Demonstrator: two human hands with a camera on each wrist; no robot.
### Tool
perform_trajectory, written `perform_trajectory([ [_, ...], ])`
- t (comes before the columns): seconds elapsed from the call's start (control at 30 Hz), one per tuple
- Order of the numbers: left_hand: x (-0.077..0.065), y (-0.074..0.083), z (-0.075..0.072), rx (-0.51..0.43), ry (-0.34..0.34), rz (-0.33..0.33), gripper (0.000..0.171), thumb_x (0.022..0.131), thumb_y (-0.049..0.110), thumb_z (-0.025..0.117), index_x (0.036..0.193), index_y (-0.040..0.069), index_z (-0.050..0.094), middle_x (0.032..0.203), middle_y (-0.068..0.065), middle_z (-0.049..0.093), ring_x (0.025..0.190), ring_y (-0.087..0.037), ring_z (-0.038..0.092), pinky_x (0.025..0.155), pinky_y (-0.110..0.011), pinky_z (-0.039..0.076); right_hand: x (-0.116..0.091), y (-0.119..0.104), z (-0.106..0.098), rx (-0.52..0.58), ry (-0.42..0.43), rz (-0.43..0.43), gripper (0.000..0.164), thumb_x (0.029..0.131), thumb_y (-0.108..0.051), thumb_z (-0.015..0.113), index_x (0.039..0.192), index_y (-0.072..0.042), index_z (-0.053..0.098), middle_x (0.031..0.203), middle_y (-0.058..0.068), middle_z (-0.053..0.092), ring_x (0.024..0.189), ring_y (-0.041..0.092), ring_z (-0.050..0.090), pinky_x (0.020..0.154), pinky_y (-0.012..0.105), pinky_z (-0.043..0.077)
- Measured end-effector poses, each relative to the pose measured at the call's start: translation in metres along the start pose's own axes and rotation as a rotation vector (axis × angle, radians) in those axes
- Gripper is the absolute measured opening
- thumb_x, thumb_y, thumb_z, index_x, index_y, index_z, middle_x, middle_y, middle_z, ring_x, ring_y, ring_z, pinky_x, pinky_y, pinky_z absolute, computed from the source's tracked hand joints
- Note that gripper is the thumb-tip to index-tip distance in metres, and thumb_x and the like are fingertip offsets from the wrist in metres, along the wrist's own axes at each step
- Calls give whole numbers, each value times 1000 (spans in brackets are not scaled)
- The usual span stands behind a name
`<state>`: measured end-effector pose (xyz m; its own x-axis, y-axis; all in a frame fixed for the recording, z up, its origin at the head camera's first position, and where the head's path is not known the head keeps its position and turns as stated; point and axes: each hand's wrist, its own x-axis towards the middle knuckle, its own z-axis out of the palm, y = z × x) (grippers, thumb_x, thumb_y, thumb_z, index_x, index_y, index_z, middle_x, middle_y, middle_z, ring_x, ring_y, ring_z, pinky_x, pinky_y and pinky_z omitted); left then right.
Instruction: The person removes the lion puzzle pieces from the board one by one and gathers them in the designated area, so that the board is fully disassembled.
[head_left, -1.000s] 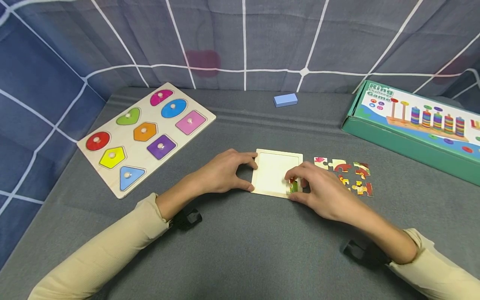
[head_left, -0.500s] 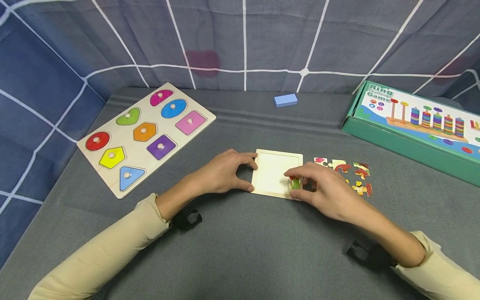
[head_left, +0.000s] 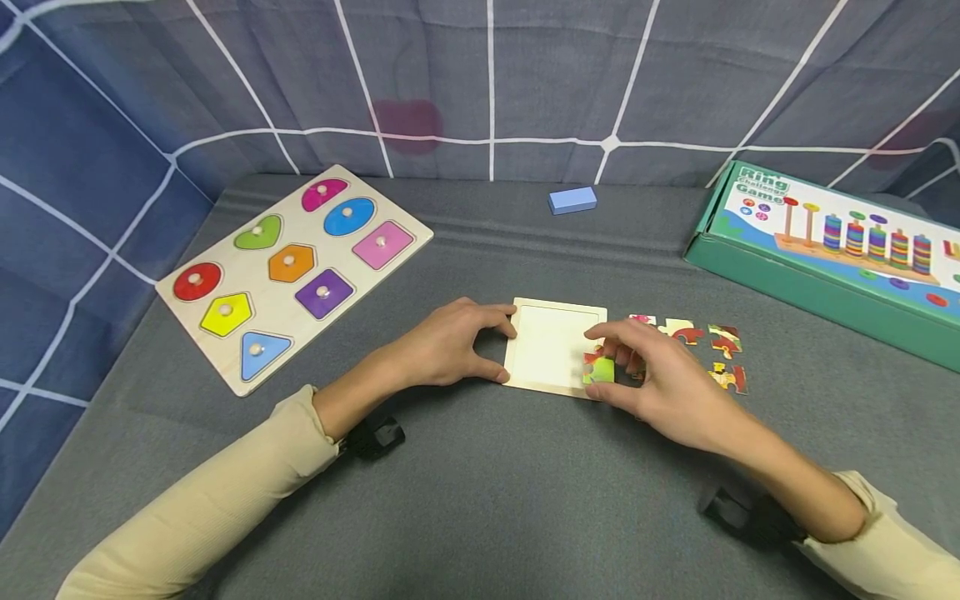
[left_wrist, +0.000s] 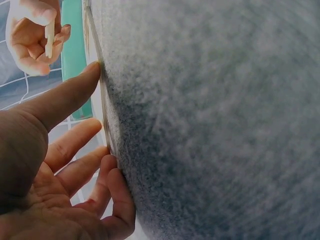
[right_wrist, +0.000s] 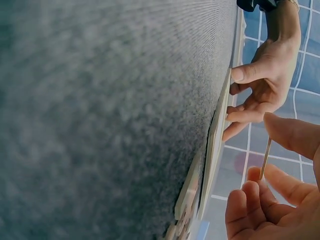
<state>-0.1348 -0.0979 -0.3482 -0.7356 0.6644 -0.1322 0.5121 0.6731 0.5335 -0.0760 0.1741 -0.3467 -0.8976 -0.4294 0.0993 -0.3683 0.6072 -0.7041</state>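
A square wooden puzzle tray [head_left: 551,333] with a raised rim lies flat on the grey table. My left hand [head_left: 453,342] touches its left edge, thumb at the near corner and fingertips farther up the side, as the left wrist view [left_wrist: 70,165] also shows. Over the tray's right side, my right hand [head_left: 667,383] pinches a green and red jigsaw piece [head_left: 598,368] between thumb and fingers. Seen edge-on in the right wrist view, this thin piece [right_wrist: 265,157] is held above the tray. Loose jigsaw pieces [head_left: 725,340] lie right of the tray, some hidden behind my right hand.
A wooden peg board with coloured shapes [head_left: 352,292] lies at the left. Toward the back sits a small blue block [head_left: 572,200]. A green Ring Challenge Game box [head_left: 810,308] occupies the right side. Checked cloth [head_left: 547,92] hangs behind the table.
My right hand has shifted slightly right with the jigsaw piece, and more of the piece's green and red face shows. The left hand has stayed at the puzzle tray's edge.
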Motion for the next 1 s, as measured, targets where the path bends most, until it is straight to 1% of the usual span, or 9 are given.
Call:
perform_trajectory([
  [0.13,0,0,0,3,0,3,46,78,27,86,117,10,69,148,-7,48,127,-29,49,107,-42,35,-3,2,-1,16,14,-30,34,77,-10,85,107,-12,69,90,-7,58,75,15,50,65,25,40],
  [0.23,0,1,-1,4,-2,0,46,78,27,86,117,10,69,148,-7,48,127,-29,49,107,-42,35,-6,3,-2,29,23,-64,31,77,-9,85,104,-14,71,88,-9,59,73,14,49,64,25,40],
  [0.37,0,1,-1,3,-3,-1,46,78,26,86,118,10,69,148,-7,48,127,-29,49,106,-42,35,-10,4,-3,31,26,-59,31,76,-9,86,103,-14,72,86,-8,58,73,14,48,64,25,40],
  [0.5,1,2,-1,2,-6,2,46,78,26,86,118,10,69,148,-7,49,127,-28,50,106,-41,36,-17,4,-5,24,16,3,32,76,-13,87,105,-15,73,88,-7,57,75,14,49,64,25,40],
  [0.6,1,2,0,-2,-6,6,46,78,26,86,118,10,69,147,-7,49,126,-29,50,106,-41,36,-21,5,-7,35,7,30,33,77,-13,86,108,-14,74,93,-6,58,77,14,49,64,25,41],
  [0.7,0,2,0,-4,-5,4,46,78,26,86,118,10,69,148,-8,49,126,-29,50,106,-41,36,-24,8,-10,39,6,16,35,78,-11,85,110,-14,73,95,-7,59,78,13,49,65,26,42],
  [0.83,0,2,0,-2,-2,5,46,78,26,86,118,10,69,147,-8,49,127,-29,50,106,-41,36,-27,10,-14,20,17,-23,34,79,-9,84,110,-15,73,93,-9,58,79,12,48,64,25,41],
  [1.0,0,1,0,-3,-2,4,46,78,26,86,118,10,69,147,-7,49,127,-29,50,106,-41,36,-31,11,-23,-19,15,-19,32,81,-13,83,110,-18,73,94,-10,57,82,10,45,65,24,40],
])
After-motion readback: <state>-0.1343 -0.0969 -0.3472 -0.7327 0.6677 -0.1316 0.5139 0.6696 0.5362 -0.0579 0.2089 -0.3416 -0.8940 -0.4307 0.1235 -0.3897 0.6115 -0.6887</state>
